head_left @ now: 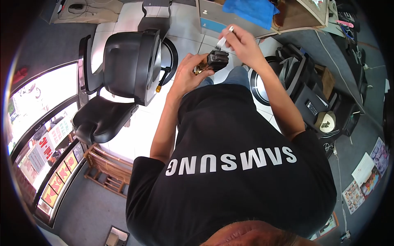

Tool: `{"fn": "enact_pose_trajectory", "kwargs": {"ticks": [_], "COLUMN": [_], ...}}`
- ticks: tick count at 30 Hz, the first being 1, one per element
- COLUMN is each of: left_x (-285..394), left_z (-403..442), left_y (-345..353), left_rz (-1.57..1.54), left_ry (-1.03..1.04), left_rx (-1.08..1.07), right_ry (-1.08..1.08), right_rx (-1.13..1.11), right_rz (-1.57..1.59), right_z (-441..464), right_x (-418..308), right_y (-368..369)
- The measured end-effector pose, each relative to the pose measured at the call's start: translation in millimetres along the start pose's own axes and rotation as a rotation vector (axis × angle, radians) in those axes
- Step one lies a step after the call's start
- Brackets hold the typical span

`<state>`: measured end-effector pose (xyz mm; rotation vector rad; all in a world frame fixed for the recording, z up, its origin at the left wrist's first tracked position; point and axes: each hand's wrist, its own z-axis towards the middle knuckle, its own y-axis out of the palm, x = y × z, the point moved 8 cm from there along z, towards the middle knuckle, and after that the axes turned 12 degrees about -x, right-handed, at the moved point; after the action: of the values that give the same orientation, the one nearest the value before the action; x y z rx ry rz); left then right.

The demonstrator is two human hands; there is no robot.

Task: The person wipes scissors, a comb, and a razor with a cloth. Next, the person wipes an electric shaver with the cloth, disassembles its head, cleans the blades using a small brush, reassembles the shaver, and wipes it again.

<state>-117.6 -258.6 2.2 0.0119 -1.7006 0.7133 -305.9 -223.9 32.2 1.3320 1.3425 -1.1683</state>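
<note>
The left hand (pixel 189 70) has its fingers curled around a hair clipper (pixel 217 60), its shiny gold-toned body meeting a blocky, ridged black end, held just beyond the hem of the soft black T-shirt (pixel 230 119). The right hand (pixel 246 48) pinches a slim white brush (pixel 224 40), bristles down at that end; whether they touch is unclear. A smoothly padded black barber chair (pixel 123 63) stands to the left.
</note>
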Motion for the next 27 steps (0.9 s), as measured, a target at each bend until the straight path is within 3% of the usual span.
{"fn": "enact_pose_trajectory", "kwargs": {"ticks": [1,4,7,8,10,13,16,19,22,25,27], "left_x": [-1.1,0.3,-1.8,-2.6,0.2,-1.3,0.0,2.2,3.0,4.2,4.5], "left_z": [-0.1,-1.2,0.1,-0.6,-0.7,-2.9,-1.4,-2.5,-1.0,-0.9,-2.4], "left_y": [1.0,-0.6,1.0,1.1,-0.5,-0.4,0.1,-1.6,-0.8,-2.7,-1.7], "left_rz": [-0.006,0.004,-0.014,-0.026,-0.011,-0.034,-0.048,-0.056,-0.086,-0.077,-0.077], "left_ry": [-0.004,-0.009,0.030,0.045,0.034,0.032,0.043,0.031,0.026,0.038,0.036], "left_rx": [-0.006,-0.004,0.007,0.016,0.020,0.025,0.025,0.023,0.019,0.030,0.028], "right_ry": [-0.015,0.055,-0.013,0.027,0.105,0.124,0.097,0.178,0.096,0.160,0.141], "right_rx": [0.069,-0.073,0.025,0.015,-0.013,-0.151,0.045,-0.128,0.014,-0.100,-0.080], "right_rz": [-0.048,0.133,-0.069,-0.007,0.119,0.054,0.035,0.184,0.077,0.303,0.213], "right_z": [0.7,-1.7,0.6,-0.4,-1.7,-2.2,-1.0,-8.1,-0.2,-7.3,-4.8], "right_x": [0.2,-2.4,-1.1,1.9,-0.7,6.7,8.0,2.2,13.9,14.0,18.9], "right_y": [-4.2,3.5,2.0,-0.6,-4.7,1.8,-13.3,-2.7,-10.4,-8.8,-3.5]}}
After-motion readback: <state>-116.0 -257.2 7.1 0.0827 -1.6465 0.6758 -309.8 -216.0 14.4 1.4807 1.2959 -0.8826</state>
